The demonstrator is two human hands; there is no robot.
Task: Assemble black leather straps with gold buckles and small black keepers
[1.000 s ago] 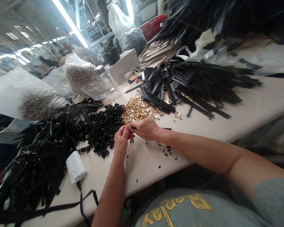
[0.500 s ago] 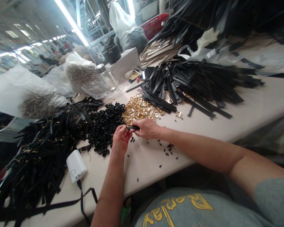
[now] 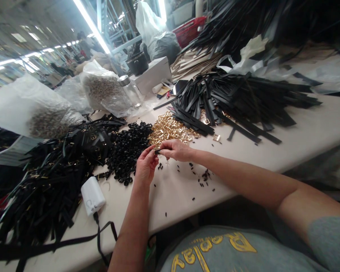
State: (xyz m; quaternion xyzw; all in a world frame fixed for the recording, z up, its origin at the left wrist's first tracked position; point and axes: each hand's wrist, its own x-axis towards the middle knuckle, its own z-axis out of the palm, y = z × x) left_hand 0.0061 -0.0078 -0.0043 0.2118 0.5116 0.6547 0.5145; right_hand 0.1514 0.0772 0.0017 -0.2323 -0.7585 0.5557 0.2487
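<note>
Black strip sits near the centre of the frame, held between two hands. Beneath everything, a pale table slants across the frame. Heaped straps with gold buckles spread over its left side, and loose black straps fan out at the upper right. A clear plastic bag of small pieces stands at the upper left. Just beyond the hands, a mound of black loops touches a mound of gold buckles. The left hand pinches one end of the strip in its fingertips; the right hand is closed on the other end, partly hiding it. A white block with a cable lies at the lower left. Smallest are the black bits, scattered right of centre, below the right forearm's near end.
</note>
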